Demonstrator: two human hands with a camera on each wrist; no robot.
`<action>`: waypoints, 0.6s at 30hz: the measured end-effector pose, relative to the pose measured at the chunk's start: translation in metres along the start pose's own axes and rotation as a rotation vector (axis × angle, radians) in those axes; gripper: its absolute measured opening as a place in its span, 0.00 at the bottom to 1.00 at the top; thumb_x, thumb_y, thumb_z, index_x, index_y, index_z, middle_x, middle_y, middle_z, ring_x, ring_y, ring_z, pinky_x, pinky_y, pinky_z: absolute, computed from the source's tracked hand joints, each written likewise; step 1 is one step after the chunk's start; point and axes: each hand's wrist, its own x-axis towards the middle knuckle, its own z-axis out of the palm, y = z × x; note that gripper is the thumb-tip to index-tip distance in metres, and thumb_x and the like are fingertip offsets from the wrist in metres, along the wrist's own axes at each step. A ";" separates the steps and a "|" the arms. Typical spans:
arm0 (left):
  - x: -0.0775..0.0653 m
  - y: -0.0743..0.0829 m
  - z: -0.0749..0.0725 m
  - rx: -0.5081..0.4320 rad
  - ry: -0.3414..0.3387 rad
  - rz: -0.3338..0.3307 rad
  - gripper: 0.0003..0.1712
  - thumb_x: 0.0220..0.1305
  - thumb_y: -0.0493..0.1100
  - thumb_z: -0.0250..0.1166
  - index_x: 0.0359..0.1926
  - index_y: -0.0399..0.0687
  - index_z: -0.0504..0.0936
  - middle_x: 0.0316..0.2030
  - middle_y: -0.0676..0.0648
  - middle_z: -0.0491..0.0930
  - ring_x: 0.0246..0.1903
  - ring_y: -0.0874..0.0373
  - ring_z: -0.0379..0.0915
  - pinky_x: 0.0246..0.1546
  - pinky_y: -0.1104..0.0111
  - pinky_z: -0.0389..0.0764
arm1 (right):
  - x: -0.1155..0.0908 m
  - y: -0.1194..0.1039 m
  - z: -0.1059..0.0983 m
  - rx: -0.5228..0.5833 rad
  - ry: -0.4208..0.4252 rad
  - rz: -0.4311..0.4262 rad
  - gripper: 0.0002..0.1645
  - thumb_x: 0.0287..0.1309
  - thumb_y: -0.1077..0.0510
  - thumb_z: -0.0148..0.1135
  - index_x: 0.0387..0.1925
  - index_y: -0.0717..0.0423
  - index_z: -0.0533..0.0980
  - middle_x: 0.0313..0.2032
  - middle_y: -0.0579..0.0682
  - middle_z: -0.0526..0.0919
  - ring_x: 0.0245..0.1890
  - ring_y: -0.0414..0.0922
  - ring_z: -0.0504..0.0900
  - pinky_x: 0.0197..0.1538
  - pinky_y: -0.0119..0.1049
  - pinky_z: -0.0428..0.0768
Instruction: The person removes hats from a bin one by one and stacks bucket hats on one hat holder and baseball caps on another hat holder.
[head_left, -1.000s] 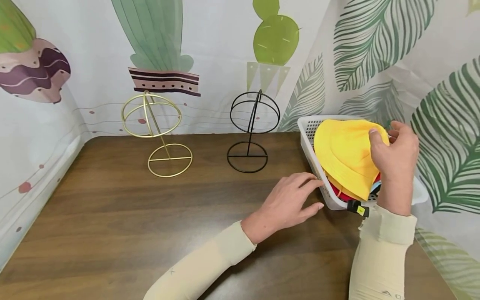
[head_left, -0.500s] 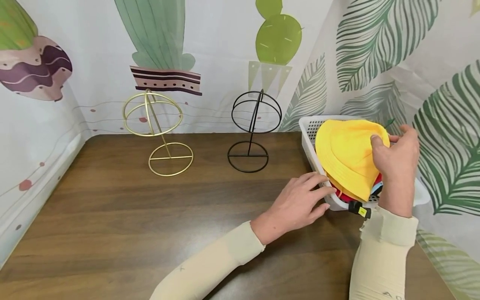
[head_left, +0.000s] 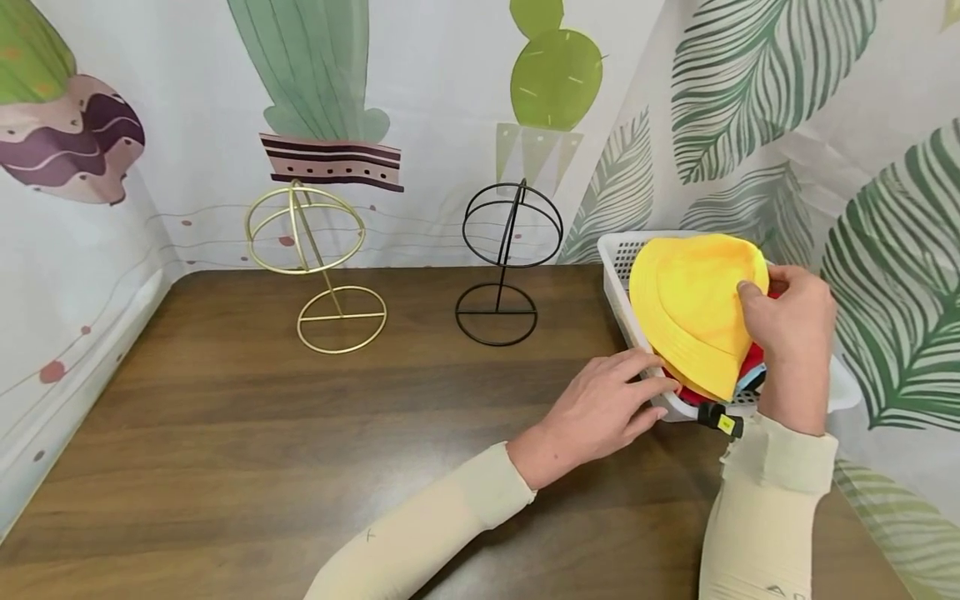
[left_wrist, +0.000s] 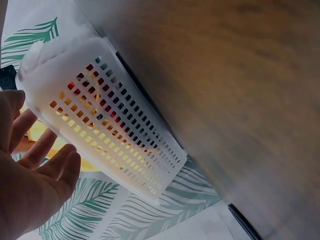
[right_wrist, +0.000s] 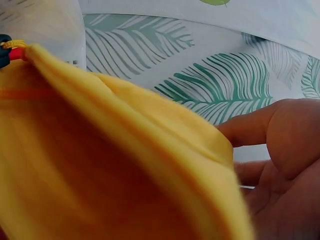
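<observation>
Pinching yellow hat (head_left: 692,312) with right grip (head_left: 793,321) | at side rim of white basket (head_left: 617,293) with left grip (head_left: 598,407) spread loosely

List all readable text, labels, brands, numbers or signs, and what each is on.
"A" on the right sleeve, beside a second letter cut off by the frame edge.
"+" or "x", a small cross-shaped mark on the left sleeve.
Yellow label on the black device at the right wrist: too small to read.
No brand or number readable; no text visible on the yellow hat or white basket.
</observation>
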 end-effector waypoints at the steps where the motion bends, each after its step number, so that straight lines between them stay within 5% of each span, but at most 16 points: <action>1: 0.000 0.000 0.000 0.001 0.001 -0.001 0.21 0.77 0.55 0.64 0.66 0.61 0.83 0.65 0.53 0.76 0.67 0.61 0.70 0.64 0.68 0.75 | 0.000 -0.001 0.000 0.000 0.001 0.000 0.37 0.75 0.47 0.51 0.74 0.68 0.69 0.63 0.68 0.75 0.56 0.60 0.76 0.36 0.27 0.72; 18: 0.004 0.005 -0.001 0.028 -0.006 -0.070 0.19 0.76 0.56 0.66 0.64 0.64 0.85 0.62 0.58 0.77 0.65 0.64 0.71 0.60 0.69 0.75 | -0.002 -0.007 0.003 0.038 0.053 0.033 0.34 0.73 0.43 0.59 0.71 0.60 0.76 0.52 0.53 0.78 0.46 0.42 0.72 0.31 0.19 0.72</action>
